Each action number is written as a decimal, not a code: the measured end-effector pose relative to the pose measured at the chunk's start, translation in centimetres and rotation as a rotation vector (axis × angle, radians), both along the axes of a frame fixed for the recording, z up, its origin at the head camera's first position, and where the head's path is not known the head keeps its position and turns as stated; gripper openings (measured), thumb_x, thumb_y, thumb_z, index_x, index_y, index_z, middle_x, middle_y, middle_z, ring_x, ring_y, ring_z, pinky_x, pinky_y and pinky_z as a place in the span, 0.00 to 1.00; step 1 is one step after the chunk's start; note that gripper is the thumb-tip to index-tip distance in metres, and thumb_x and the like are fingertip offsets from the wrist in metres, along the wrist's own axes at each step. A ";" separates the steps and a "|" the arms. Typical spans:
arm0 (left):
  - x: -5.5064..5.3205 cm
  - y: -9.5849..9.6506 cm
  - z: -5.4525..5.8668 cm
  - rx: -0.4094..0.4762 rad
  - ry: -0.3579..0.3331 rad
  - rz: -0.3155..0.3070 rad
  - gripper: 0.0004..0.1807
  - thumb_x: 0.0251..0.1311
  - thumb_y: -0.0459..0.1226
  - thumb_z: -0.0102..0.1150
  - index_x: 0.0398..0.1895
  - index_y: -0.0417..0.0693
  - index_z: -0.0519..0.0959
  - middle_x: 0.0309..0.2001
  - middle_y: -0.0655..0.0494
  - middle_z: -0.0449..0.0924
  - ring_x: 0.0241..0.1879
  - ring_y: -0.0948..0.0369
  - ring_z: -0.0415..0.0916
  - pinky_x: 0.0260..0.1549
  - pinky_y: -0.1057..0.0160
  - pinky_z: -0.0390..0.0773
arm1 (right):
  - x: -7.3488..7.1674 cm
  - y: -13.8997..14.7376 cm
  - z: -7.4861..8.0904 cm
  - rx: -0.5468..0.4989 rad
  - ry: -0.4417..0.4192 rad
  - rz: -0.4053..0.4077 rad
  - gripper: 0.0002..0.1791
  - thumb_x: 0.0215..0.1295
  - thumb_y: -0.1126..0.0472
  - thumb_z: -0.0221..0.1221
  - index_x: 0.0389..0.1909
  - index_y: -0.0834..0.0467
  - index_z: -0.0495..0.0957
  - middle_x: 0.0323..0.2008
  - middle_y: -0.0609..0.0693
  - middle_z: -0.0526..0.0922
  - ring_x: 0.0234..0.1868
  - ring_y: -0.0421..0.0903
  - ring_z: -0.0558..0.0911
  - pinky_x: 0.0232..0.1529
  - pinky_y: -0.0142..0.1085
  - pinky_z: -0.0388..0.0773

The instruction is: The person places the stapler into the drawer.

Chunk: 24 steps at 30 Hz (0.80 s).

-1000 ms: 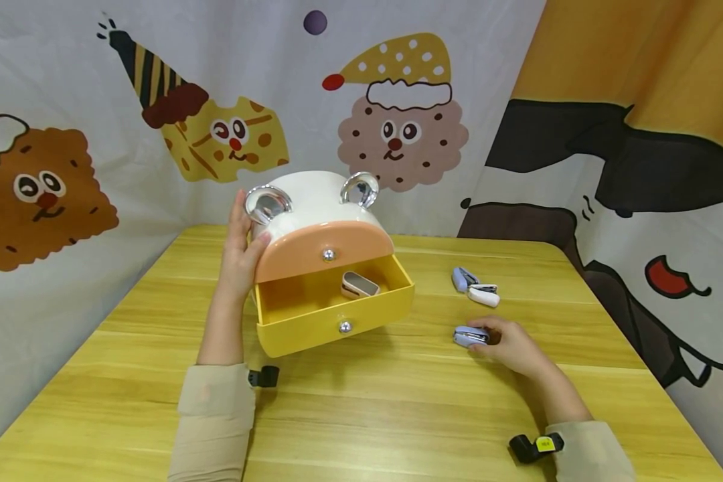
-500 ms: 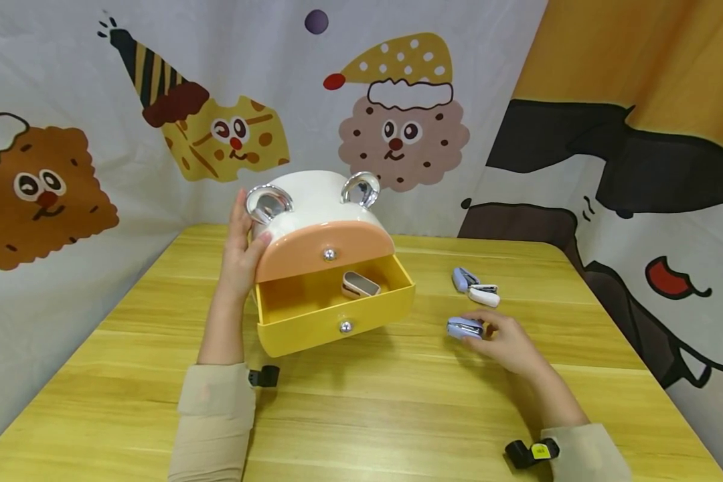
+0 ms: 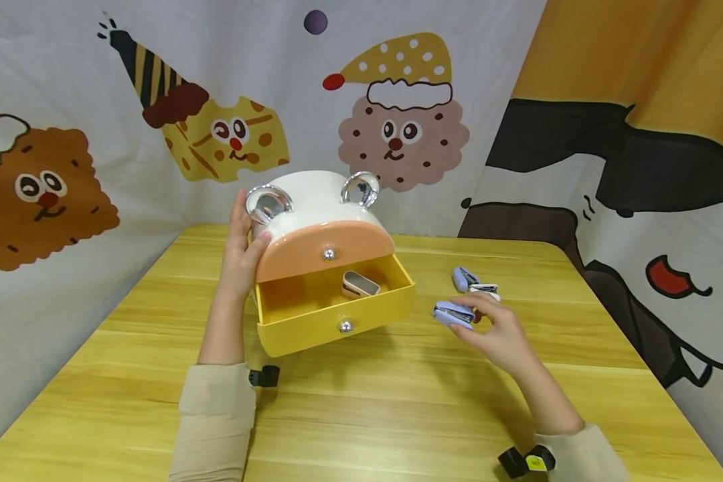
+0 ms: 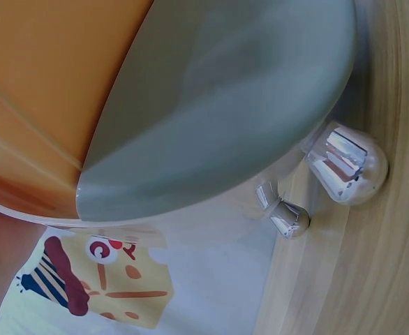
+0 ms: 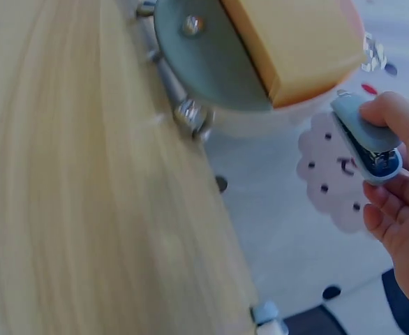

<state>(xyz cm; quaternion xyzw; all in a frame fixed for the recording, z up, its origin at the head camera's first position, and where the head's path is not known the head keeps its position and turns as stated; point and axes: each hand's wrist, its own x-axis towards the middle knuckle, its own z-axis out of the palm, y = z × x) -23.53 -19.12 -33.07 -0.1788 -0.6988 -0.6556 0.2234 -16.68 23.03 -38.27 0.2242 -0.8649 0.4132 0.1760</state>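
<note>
My left hand [image 3: 241, 258] rests along the left side of a rounded drawer box [image 3: 313, 191] with silver ears, its thumb at the front edge. Below the peach drawer [image 3: 304, 251], a yellow drawer [image 3: 331, 318] is pulled out, with a beige mini stapler [image 3: 360, 285] inside. Right of it, my right hand [image 3: 500, 335] pinches a lavender mini stapler [image 3: 453, 314] above the table, thumb on one side in the right wrist view. Behind that hand lie another lavender stapler [image 3: 462, 278] and a white stapler [image 3: 488, 290], partly hidden by the fingers.
The wrist views show a grey-green bottom drawer [image 5: 215, 66] and silver feet [image 4: 347, 164] beneath the box. Everything stands on a wooden table [image 3: 361, 422]. A printed curtain [image 3: 301, 80] hangs behind and along the right side.
My right hand has lifted the lavender stapler and carried it left and farther from me, toward the yellow drawer. The left hand and the box have not moved.
</note>
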 end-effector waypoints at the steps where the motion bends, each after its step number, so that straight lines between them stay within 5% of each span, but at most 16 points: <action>1: 0.0 0.0 0.0 0.000 0.001 -0.001 0.41 0.63 0.36 0.47 0.77 0.66 0.44 0.70 0.49 0.58 0.66 0.53 0.56 0.66 0.50 0.51 | 0.1 -0.3 0.3 -0.012 0.016 0.006 0.21 0.51 0.69 0.69 0.49 0.58 0.81 0.48 0.51 0.79 0.36 0.41 0.71 0.33 0.34 0.70; 13: -0.1 0.0 0.0 0.014 0.012 -0.014 0.41 0.63 0.35 0.47 0.77 0.65 0.44 0.71 0.48 0.57 0.65 0.53 0.57 0.65 0.52 0.54 | 2.1 -5.8 6.4 -0.135 0.141 0.112 0.20 0.46 0.79 0.67 0.44 0.70 0.80 0.40 0.58 0.80 0.37 0.44 0.70 0.37 0.28 0.67; 24: -0.2 0.0 0.0 0.022 0.028 -0.017 0.41 0.62 0.33 0.47 0.77 0.62 0.45 0.71 0.47 0.57 0.66 0.54 0.55 0.66 0.54 0.52 | -0.7 -8.2 6.2 -0.139 0.103 0.158 0.22 0.51 0.67 0.70 0.50 0.56 0.82 0.47 0.45 0.80 0.41 0.43 0.75 0.41 0.33 0.71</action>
